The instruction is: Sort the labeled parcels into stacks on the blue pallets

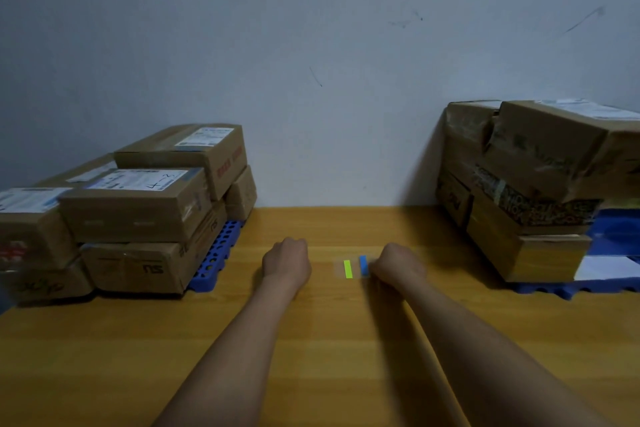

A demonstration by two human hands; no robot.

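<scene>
Parcels (pixel 138 208) stacked on blue pallets (pixel 216 253), well outward of left hand (pixel 286 262), fisted empty, and right hand (pixel 398 265), curled, grip unclear.

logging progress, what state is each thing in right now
left stack: boxes piled on the left pallet, labels up
right stack: boxes piled on the right pallet
left hand: curled, nothing seen in it
right hand: curled beside the blue strip, grip unclear
yellow strip: lying flat, untouched
</scene>
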